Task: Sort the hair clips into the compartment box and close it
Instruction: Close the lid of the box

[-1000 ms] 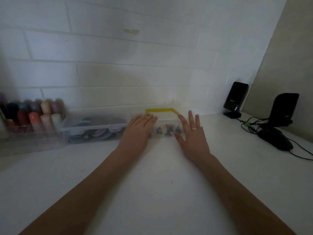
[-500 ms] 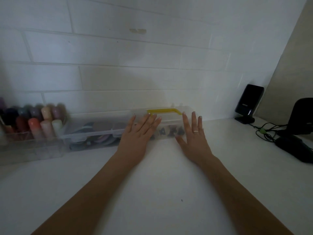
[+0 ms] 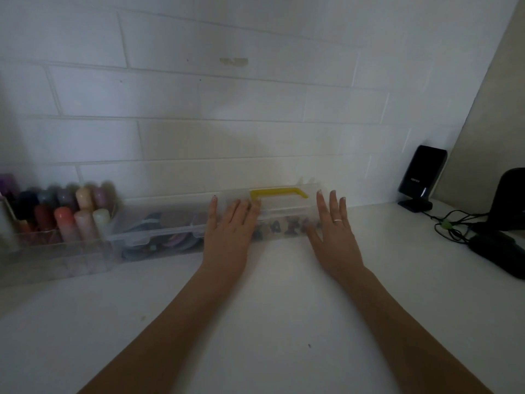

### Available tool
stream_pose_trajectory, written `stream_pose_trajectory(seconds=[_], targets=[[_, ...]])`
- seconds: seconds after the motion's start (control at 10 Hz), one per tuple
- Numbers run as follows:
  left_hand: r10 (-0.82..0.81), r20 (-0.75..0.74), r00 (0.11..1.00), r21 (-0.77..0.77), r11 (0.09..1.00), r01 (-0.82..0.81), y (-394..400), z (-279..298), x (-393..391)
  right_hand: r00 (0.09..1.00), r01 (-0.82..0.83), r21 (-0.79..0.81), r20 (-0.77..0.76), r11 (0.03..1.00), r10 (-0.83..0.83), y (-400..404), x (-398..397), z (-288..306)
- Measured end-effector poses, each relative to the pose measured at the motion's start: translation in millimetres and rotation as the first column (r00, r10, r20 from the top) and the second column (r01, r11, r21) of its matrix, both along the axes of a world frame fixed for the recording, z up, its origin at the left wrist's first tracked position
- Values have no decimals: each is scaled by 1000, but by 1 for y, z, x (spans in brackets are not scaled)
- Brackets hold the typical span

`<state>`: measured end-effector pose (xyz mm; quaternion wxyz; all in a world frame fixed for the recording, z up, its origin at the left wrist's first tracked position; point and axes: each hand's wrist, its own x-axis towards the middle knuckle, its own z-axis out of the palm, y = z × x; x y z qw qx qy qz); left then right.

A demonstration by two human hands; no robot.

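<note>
Both hands lie flat, fingers straight, left hand (image 3: 230, 231) and right hand (image 3: 333, 231) bracketing the clear box (image 3: 284, 214) at twelve o'clock against the wall, probably steadying it, hair clips (image 3: 287, 227) dimly visible inside.

You have a single view, from the camera worn on your head, looking forward and slightly down across the white worktop (image 3: 284, 322) toward the white brick wall (image 3: 227, 109) at its far edge. The wide lens bends the wall's lines near the frame edges. Your forearms run in from the bottom edge, so the camera sits close above them, with your left hand (image 3: 228, 234) and right hand (image 3: 335, 240) near the middle of the frame. No second view overlaps it.
</note>
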<state>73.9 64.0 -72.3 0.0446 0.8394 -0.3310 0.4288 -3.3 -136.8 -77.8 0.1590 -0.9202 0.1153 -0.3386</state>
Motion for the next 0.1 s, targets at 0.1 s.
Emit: stream_pose_trajectory(seconds=[0.1], targets=[[9, -36, 999, 5, 1000, -8, 3, 2, 2, 998, -12, -25, -61, 1000, 10, -6, -4, 6]])
